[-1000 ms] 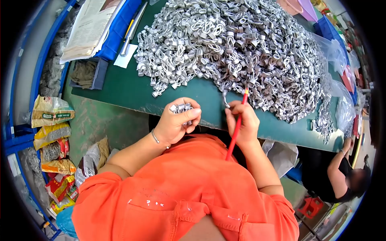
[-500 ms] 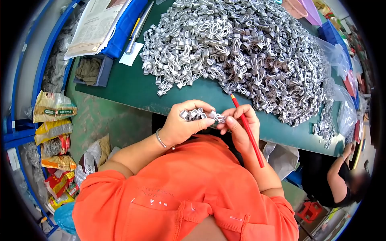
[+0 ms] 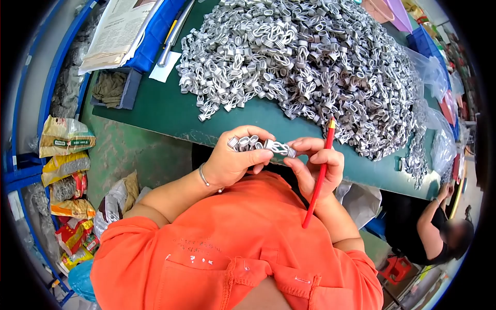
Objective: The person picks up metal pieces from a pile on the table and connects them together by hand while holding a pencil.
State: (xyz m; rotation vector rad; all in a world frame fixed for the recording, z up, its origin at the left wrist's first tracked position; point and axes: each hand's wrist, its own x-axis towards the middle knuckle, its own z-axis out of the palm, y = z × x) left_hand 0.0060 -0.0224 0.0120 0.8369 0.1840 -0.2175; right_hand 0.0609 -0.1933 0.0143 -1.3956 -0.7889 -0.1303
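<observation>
My left hand point(image 3: 238, 158) is closed around several small silver metal loop pieces point(image 3: 249, 142) with ribbed ends, held in a row between thumb and fingers. One looped piece point(image 3: 282, 148) sticks out to the right from its fingertips. At that piece's ribbed end are the thumb and index finger of my right hand point(image 3: 321, 168). A red pencil point(image 3: 320, 190) sits across the right hand's fingers, its light tip up toward the table. Beyond both hands lies a large heap of the same metal pieces point(image 3: 289, 62) on the green table point(image 3: 165, 124).
Newspapers point(image 3: 116, 33) lie over a blue bin at the back left, beside a grey box point(image 3: 114, 89) with cloth. Filled bags point(image 3: 67, 137) line the left shelf. Clear plastic bags point(image 3: 439, 139) hang at the table's right end, where another person point(image 3: 431, 230) sits.
My right hand has shifted slightly right, and the pencil has turned so its tip points more to the right. The looped piece between the hands shows more fully.
</observation>
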